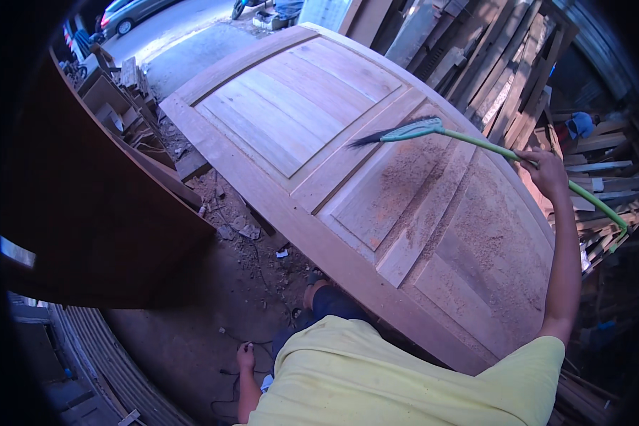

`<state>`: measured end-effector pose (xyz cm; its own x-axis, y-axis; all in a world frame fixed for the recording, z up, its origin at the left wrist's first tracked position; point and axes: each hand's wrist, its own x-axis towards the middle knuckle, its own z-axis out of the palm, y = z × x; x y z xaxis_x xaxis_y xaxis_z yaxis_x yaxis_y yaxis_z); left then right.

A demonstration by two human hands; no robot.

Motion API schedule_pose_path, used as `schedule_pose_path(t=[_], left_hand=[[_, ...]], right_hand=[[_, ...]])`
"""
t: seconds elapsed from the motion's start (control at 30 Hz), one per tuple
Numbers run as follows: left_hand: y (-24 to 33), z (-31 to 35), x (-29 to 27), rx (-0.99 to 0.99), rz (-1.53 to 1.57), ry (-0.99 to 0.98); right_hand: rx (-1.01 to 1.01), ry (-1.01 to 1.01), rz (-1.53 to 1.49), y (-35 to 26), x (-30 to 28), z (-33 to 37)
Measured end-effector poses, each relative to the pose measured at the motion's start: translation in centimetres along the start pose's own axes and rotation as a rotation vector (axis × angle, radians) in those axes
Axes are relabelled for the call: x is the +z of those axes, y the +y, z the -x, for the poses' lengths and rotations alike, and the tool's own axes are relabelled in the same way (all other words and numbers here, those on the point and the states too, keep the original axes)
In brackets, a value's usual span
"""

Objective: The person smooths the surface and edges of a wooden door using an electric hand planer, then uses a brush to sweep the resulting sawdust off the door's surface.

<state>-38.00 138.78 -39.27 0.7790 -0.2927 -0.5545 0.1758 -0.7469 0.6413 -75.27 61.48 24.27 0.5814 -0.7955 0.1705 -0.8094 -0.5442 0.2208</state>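
Observation:
My right hand (544,175) is closed round the green handle of a broom (479,143), with the arm stretched out over the right side. The broom has a teal head and dark bristles, which lie over the middle of a large wooden panel door (362,186). This unpainted door lies flat in front of me. Sawdust (486,220) covers its nearer panels thickly, while the far panel looks mostly clean. Down by my left side, away from the door, hangs my left hand (246,356), its fingers curled; whether anything small is inside cannot be made out.
Stacked planks (504,78) lean at the right, near a person (581,126) in the background. A large dark brown panel (99,206) stands at the left. Debris and a cable (255,259) lie on the floor. Beyond, a car (131,15) is on the road.

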Motion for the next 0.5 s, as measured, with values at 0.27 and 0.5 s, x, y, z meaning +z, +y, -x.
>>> schedule_pose_path(t=[0.27,0.5], left_hand=[[-3.5,8.0,2.2,-0.237,0.037,-0.111],[-0.6,10.0,3.8,-0.239,0.011,-0.087]], right_hand=[[-0.618,-0.39,-0.3,-16.9,-2.8,6.3],[-0.512,-0.439,-0.249,-6.3,5.7,-3.5]])
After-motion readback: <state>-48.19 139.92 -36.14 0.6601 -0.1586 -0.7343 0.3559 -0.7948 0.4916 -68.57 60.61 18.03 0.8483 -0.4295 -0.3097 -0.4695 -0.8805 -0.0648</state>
